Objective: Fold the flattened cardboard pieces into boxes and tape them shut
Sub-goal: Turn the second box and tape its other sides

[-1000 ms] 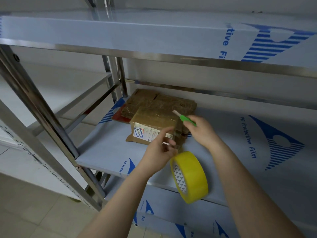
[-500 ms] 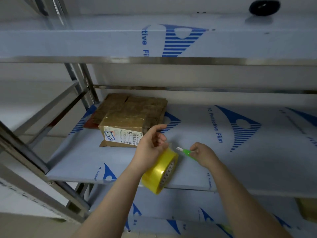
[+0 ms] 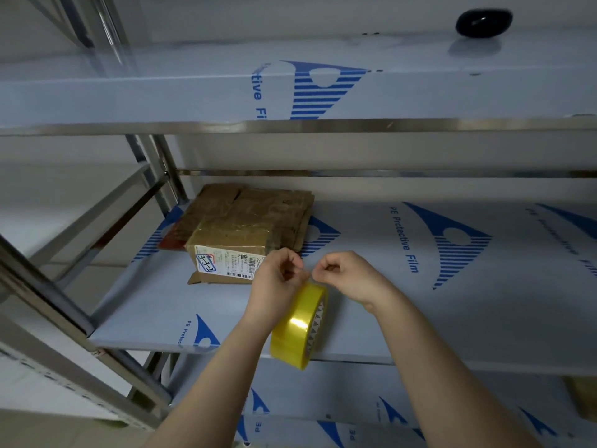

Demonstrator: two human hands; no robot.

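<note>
A yellow tape roll [image 3: 298,324] hangs on edge over the front of the middle shelf [image 3: 371,318]. My left hand [image 3: 274,282] grips the roll at its top, fingers curled. My right hand [image 3: 347,274] is right beside it, fingers curled, thumb and forefinger pinching at the tape's loose end where the two hands meet. No green cutter shows. Behind the hands sits a taped cardboard box [image 3: 231,250] with a white label, resting on flattened cardboard pieces [image 3: 258,205] at the shelf's back left.
The steel rack is covered in blue-printed protective film. Its upper shelf [image 3: 290,101] overhangs close above, with a black object [image 3: 483,22] on it. Rack posts [image 3: 42,279] stand at the left. A lower shelf [image 3: 355,399] lies beneath.
My right hand moved left to meet my left hand above the roll. The green cutter it held is no longer visible. The view tilted slightly up.
</note>
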